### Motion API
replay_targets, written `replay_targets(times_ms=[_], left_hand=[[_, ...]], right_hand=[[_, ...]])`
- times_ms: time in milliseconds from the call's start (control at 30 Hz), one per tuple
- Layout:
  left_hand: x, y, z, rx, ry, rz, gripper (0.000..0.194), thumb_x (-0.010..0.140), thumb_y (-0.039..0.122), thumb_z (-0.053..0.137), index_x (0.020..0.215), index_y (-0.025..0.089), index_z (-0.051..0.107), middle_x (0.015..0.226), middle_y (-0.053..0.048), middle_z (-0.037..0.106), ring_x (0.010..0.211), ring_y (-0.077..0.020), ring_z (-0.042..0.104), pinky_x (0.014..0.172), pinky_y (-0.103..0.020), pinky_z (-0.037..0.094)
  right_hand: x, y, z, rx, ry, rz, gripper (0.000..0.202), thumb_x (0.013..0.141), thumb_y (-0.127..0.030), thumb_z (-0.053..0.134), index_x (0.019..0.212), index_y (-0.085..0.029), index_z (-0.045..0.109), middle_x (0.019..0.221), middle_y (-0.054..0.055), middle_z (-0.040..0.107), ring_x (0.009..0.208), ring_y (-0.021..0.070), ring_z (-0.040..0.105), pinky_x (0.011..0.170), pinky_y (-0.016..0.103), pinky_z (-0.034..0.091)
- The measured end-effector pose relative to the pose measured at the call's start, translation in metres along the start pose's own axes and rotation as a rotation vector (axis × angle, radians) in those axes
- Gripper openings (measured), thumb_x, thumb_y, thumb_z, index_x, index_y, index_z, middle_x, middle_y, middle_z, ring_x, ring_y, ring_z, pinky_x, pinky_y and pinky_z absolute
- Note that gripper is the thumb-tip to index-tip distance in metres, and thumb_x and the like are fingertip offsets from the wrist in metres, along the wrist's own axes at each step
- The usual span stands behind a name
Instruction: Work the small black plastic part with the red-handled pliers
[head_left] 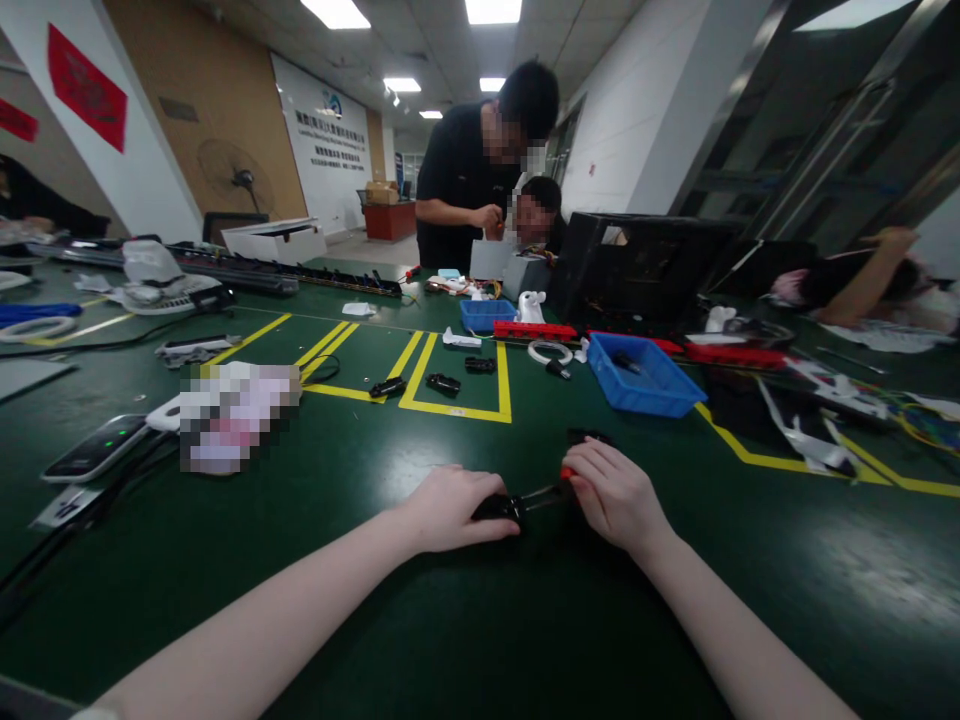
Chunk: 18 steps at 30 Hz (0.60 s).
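Note:
My left hand (pixel 459 508) grips a small black part (pixel 496 508) low over the green table (pixel 420 620). To its right, my right hand (pixel 611 492) is closed around the red and black handle of a screwdriver (pixel 541 495), whose thin metal shaft points left and meets the black part. A dark object (pixel 589 437) shows just behind my right fingers; its shape is unclear. Farther back, several small black parts (pixel 444 384) lie in and beside a yellow-taped rectangle (pixel 456 411).
A blue tray (pixel 645 385) stands at the back right, with a smaller blue tray (pixel 486 316) beyond it. A black case (pixel 637 268) and red strips (pixel 536 330) lie behind. At left are a white device (pixel 97 447) and cables. People are across the table.

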<state>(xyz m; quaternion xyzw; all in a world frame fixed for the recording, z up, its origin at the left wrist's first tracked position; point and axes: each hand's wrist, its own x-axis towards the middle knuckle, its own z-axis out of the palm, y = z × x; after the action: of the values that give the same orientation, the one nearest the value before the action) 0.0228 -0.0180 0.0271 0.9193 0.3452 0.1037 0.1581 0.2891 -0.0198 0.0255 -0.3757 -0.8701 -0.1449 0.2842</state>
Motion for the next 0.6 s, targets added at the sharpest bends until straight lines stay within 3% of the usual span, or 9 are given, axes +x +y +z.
replay_targets(times_ms=[133, 233, 400, 600], left_hand=[[0.0011, -0.0022, 0.0003, -0.043, -0.018, 0.016, 0.040, 0.093, 0.059, 0.053, 0.102, 0.020, 0.061, 0.089, -0.003, 0.071, 0.078, -0.0206, 0.067, 0.070, -0.030, 0.047], [0.0006, -0.0034, -0.0003, -0.071, -0.016, 0.041, 0.040, 0.095, 0.057, 0.051, 0.106, 0.020, 0.061, 0.091, -0.003, 0.072, 0.079, -0.0202, 0.068, 0.073, -0.031, 0.047], [-0.0008, -0.0042, -0.0013, -0.099, -0.017, 0.116, 0.046, 0.099, 0.054, 0.045, 0.130, 0.022, 0.056, 0.108, -0.004, 0.073, 0.089, -0.0203, 0.070, 0.079, -0.033, 0.049], [-0.0005, -0.0064, 0.0025, -0.035, -0.012, 0.115, 0.055, 0.100, 0.056, 0.042, 0.140, 0.020, 0.051, 0.110, -0.007, 0.074, 0.087, -0.0212, 0.070, 0.076, -0.033, 0.050]], right_hand=[[-0.0029, 0.0008, -0.0012, 0.021, -0.047, 0.051, 0.025, 0.096, -0.025, 0.042, 0.091, -0.020, 0.065, 0.089, 0.008, 0.071, 0.084, 0.0200, 0.064, 0.076, 0.035, 0.052], [-0.0039, 0.0006, -0.0032, 0.004, -0.067, 0.071, 0.025, 0.097, -0.026, 0.043, 0.088, -0.019, 0.065, 0.086, 0.008, 0.070, 0.081, 0.0203, 0.064, 0.075, 0.035, 0.050], [-0.0054, 0.0013, -0.0073, -0.003, -0.095, 0.093, 0.025, 0.096, -0.029, 0.045, 0.087, -0.020, 0.066, 0.087, 0.008, 0.070, 0.081, 0.0207, 0.064, 0.074, 0.036, 0.050], [-0.0055, 0.0008, -0.0045, -0.039, -0.085, 0.090, 0.027, 0.098, -0.030, 0.043, 0.087, -0.019, 0.066, 0.090, 0.009, 0.069, 0.081, 0.0195, 0.063, 0.073, 0.034, 0.048]])
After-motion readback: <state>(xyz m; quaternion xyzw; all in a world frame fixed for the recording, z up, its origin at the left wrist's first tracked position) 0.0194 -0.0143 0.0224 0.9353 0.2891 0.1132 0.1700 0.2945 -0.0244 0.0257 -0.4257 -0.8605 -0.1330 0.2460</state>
